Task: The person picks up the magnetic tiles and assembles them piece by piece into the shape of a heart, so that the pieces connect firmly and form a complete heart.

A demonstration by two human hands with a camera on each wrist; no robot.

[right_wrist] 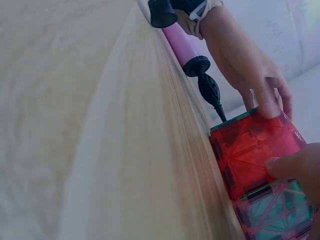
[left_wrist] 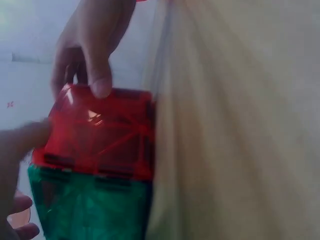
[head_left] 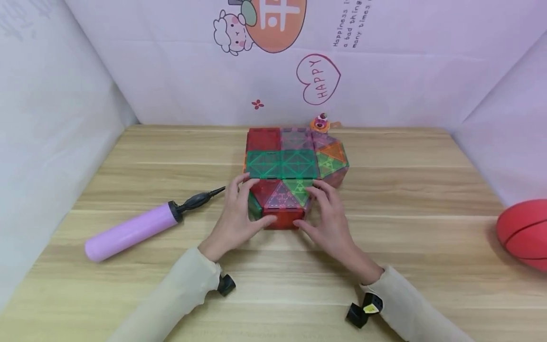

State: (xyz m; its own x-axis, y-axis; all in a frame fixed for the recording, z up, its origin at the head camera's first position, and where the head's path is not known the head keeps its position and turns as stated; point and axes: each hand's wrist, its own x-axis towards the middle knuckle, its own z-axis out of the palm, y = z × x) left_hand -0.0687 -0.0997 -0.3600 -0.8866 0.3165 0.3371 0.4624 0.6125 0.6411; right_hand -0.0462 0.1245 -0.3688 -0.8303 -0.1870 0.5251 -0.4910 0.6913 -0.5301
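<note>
A low block of see-through magnetic tiles (head_left: 298,164) stands on the table, with red, green, purple and orange squares and triangles on top. My left hand (head_left: 237,213) holds its near left part, fingers on the top edge and thumb at the red front tile (head_left: 283,221). On the near right part, my right hand (head_left: 331,221) grips likewise, its thumb on the same red tile. The left wrist view shows a green tile (left_wrist: 95,205) beside the red one. In the right wrist view, a clear pinkish tile (right_wrist: 275,212) adjoins it. Some fingertips are hidden behind the block.
A lilac hand pump (head_left: 130,232) with a black nozzle lies to the left, its tip near my left hand. At the right edge sits a red basketball (head_left: 525,232). A small orange-and-pink toy (head_left: 320,124) stands behind the block, by the printed white backdrop (head_left: 384,90).
</note>
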